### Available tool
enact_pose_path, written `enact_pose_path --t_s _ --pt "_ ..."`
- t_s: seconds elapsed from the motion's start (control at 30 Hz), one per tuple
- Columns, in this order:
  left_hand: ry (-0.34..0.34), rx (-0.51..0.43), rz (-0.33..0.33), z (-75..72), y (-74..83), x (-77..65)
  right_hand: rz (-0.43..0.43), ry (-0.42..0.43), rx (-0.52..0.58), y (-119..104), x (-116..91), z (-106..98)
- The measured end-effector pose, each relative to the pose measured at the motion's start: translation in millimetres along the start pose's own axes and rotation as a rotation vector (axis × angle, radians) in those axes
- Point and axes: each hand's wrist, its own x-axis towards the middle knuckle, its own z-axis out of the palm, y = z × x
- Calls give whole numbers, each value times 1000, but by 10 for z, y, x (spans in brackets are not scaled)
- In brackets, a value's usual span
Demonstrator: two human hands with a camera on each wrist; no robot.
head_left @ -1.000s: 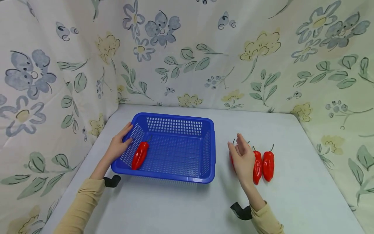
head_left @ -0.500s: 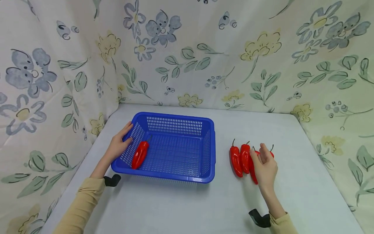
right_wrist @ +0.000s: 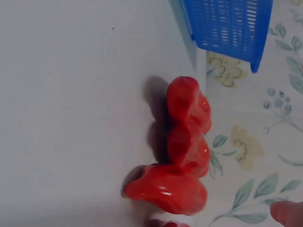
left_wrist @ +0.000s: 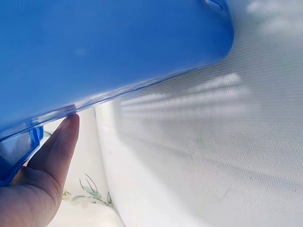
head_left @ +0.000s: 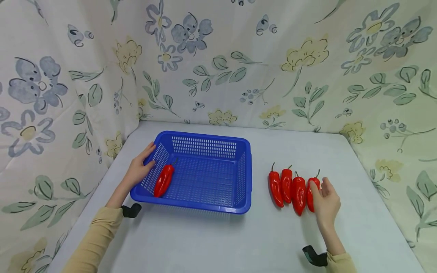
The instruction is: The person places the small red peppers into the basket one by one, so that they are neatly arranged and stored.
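In the head view, my left hand [head_left: 139, 167] rests on the left rim of a blue plastic basket [head_left: 201, 206], fingers extended. One digit [left_wrist: 66, 137] touches the basket's edge in the left wrist view. A glossy red pepper [head_left: 164, 181] lies inside the basket at its left end. To the right, several red peppers [head_left: 275, 189] lie side by side on the table. My right hand [head_left: 327, 203] is at the rightmost pepper [head_left: 311, 197], its thumb overlapping it and its fingers parted on the far side. Whether they touch it, I cannot tell.
A white table [head_left: 205, 242] carries everything. Floral cloth [head_left: 222, 68] hangs behind it and at both sides. The basket's right wall [head_left: 244, 174] stands between its inside and the row of peppers.
My right hand has moved right along the row, from the leftmost peppers to the rightmost one. The third pepper now shows a broader face. My left hand and the basket have stayed put.
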Motion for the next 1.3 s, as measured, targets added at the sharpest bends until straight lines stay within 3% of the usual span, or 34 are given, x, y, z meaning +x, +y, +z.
enact_pose_path --t_s 0.17,0.43,0.93,1.3 --pt "3 0 -1 1 -8 -2 64 18 -19 130 72 11" --pt "5 -8 -9 5 1 8 141 -60 -133 323 142 25" --pt "10 1 -4 18 -12 10 101 -86 -193 432 176 74" --pt "8 -4 -9 7 2 0 139 -80 -165 397 188 54"
